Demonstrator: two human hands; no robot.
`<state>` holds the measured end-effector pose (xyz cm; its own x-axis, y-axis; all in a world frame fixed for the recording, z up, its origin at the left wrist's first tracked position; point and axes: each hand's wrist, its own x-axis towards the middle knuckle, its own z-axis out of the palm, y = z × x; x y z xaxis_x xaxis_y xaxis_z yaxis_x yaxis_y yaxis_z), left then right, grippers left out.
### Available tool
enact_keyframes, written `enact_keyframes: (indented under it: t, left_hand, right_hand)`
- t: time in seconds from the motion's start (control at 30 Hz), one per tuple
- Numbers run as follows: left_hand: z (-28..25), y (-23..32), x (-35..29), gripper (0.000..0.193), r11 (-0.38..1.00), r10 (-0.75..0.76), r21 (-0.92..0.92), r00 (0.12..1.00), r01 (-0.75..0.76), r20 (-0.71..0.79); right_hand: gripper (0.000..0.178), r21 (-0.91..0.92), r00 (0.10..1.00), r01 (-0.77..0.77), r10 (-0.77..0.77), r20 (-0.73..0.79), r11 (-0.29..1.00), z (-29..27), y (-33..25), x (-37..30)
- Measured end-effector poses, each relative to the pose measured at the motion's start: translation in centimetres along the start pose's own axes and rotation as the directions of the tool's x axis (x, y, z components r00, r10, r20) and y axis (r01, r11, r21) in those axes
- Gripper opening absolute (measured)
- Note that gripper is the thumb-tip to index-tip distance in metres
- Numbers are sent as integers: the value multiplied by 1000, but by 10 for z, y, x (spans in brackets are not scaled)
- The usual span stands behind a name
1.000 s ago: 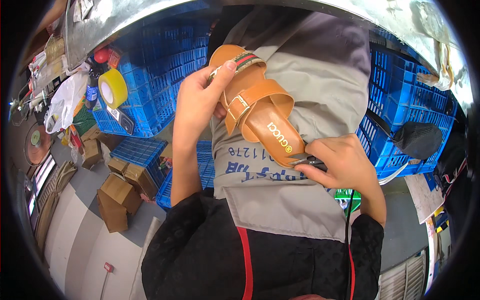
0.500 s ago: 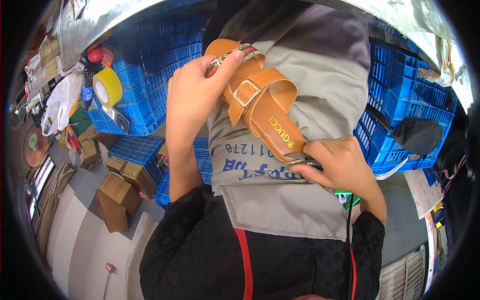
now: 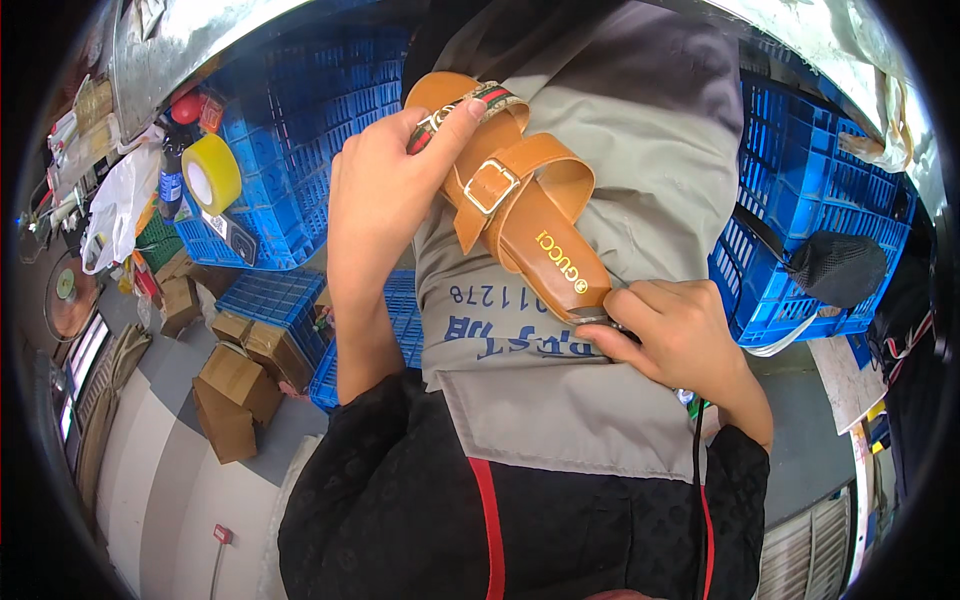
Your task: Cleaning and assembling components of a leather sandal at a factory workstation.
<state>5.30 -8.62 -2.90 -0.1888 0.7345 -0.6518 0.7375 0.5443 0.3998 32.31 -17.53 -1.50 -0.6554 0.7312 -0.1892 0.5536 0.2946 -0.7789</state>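
Note:
A tan leather slide sandal (image 3: 545,240) lies slanted across my lap on a grey apron (image 3: 650,180), toe end up and to the left. It has a gold-buckled strap (image 3: 491,186) and a front strap with green and red stripes. My left hand (image 3: 385,190) is closed on the sandal at the front strap, its thumb on top. At the heel edge, my right hand (image 3: 675,335) is closed round a small metal tool (image 3: 592,316), mostly hidden by the fingers. Its metal tip touches or nearly touches the heel rim; I cannot tell which.
Blue plastic crates (image 3: 280,150) stand to the left, with a yellow tape roll (image 3: 212,174) by them. More blue crates (image 3: 830,190) stand at right, bearing a black mesh item (image 3: 838,270). Cardboard boxes (image 3: 238,385) lie on the floor. A pale table edge (image 3: 210,40) borders the top.
My right hand has shifted slightly left and up along the heel edge, and less of the metal tool shows. The left hand's grip is nearly the same.

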Motion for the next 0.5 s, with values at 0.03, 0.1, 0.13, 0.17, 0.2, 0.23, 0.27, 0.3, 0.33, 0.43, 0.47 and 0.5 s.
enact_keyframes:
  t: [0.03, 0.1, 0.13, 0.17, 0.2, 0.23, 0.27, 0.3, 0.33, 0.43, 0.47, 0.5]
  left_hand:
    - [0, 0, 0, 65, 1000, 4, 5, 1000, -4, 0]
    - [0, -2, 0, 65, 1000, 16, 12, 1000, -15, -8]
    - [0, -3, 0, 65, 999, 28, 18, 999, -28, -17]
    - [0, -2, 0, 65, 999, 29, 19, 999, -29, -14]
    - [0, 0, 0, 65, 1000, 9, 26, 1000, -9, -1]
    - [-1, 1, 0, 65, 999, -11, 33, 1000, 10, 12]
    - [-1, 2, 0, 65, 999, -10, 33, 1000, 9, 13]
    - [-1, 2, 0, 65, 1000, -12, 29, 1000, 12, 19]
    - [-1, 2, 0, 65, 1000, -15, 24, 1000, 14, 26]
    - [-1, 2, -1, 65, 1000, 6, 27, 1000, -7, 23]
    - [-1, 2, -1, 65, 1000, 6, 28, 1000, -6, 22]
    - [-1, 1, 0, 65, 1000, 10, 29, 1000, -11, 19]
  right_hand:
    - [35, -5, 1000, -3, 3, 8, 1000, -1, 0, 0]
    - [34, -10, 1000, -2, 2, 17, 1000, -2, -1, 1]
    - [34, -10, 1000, 0, 0, 22, 1000, -2, -2, 1]
    - [34, -12, 1000, -1, 2, 27, 1000, -2, -1, 1]
    - [34, -12, 1000, -3, 4, 26, 1000, -2, -2, 1]
    - [34, -10, 1000, -3, 3, 24, 1000, -2, -2, 1]
    - [33, -10, 1000, -2, 2, 22, 1000, -2, -2, 1]
    - [33, -10, 1000, -3, 3, 22, 1000, -2, -2, 1]
    - [33, -9, 1000, -4, 4, 19, 1000, -2, -2, 1]
    - [33, -2, 1000, -8, 8, 15, 1000, -1, -2, -1]
    - [33, 1, 1000, -9, 9, 14, 1000, -1, -2, -1]
    - [33, 2, 1000, -9, 9, 14, 1000, 0, -2, -1]
